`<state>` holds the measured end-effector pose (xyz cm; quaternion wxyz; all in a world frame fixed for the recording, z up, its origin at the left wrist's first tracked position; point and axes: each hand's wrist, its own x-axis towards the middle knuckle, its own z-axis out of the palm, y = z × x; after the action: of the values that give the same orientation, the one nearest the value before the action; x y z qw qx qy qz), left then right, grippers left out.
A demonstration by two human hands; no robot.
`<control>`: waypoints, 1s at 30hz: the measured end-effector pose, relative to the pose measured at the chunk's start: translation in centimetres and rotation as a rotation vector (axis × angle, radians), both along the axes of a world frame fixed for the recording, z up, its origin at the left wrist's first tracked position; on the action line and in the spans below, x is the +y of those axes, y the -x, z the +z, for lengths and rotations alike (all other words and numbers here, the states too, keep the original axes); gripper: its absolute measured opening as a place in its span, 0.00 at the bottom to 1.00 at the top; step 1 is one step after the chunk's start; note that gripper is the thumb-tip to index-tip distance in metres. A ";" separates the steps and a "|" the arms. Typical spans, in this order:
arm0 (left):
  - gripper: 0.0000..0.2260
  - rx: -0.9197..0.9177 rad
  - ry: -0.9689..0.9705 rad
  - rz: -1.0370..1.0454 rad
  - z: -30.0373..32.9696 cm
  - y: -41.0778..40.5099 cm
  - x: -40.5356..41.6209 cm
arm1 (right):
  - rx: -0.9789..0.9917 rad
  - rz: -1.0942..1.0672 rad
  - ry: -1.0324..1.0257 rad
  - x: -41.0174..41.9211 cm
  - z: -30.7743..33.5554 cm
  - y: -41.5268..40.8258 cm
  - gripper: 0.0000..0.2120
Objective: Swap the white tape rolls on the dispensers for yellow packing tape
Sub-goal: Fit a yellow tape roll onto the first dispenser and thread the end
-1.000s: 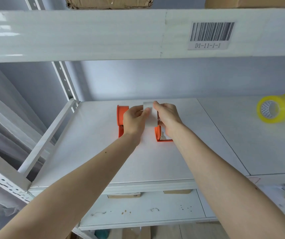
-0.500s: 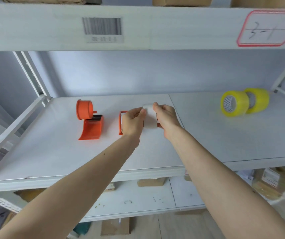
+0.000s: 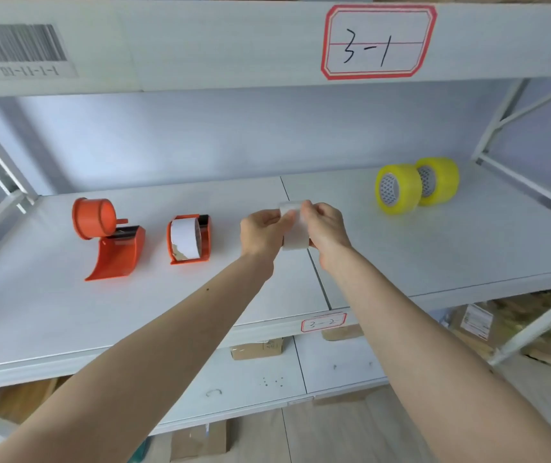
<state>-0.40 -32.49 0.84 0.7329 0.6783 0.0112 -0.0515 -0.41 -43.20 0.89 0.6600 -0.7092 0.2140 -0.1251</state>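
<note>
my left hand (image 3: 265,236) and right hand (image 3: 324,232) pinch a white tape roll (image 3: 294,228) between curled fingers, held above the shelf (image 3: 67,315). the left dispenser (image 3: 108,237) stands bare, while the second dispenser (image 3: 189,241) just right of it still carries white tape. both yellow rolls (image 3: 416,185) wait untouched at the far right, so i judge barely half the removal done.

The single head-worn wide-angle camera looked forward and slightly down into a white shelf (image 3: 67,312), close enough that both forearms ran in from the bottom corners of the frame toward its centre. The upper shelf's front edge (image 3: 200,45) crossed the top of the frame, with lower shelves and floor along the bottom.
</note>
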 end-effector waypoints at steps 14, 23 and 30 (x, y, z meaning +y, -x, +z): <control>0.11 0.033 0.035 -0.097 -0.1 -5.8 -2.8 | -0.004 -0.075 0.029 -3.6 -0.3 -4.9 0.09; 0.04 0.024 -0.041 -0.148 -0.4 -6.9 -8.7 | 0.004 -0.132 0.024 -9.6 -1.1 -5.6 0.16; 0.09 0.026 -0.092 -0.052 -1.0 -6.5 -15.6 | 0.020 -0.097 0.122 -17.7 -1.8 -4.4 0.09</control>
<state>6.06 -48.11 -0.18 0.6990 0.7107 0.0053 -0.0789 3.97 -60.94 -0.88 0.6065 -0.7382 0.2467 -0.1625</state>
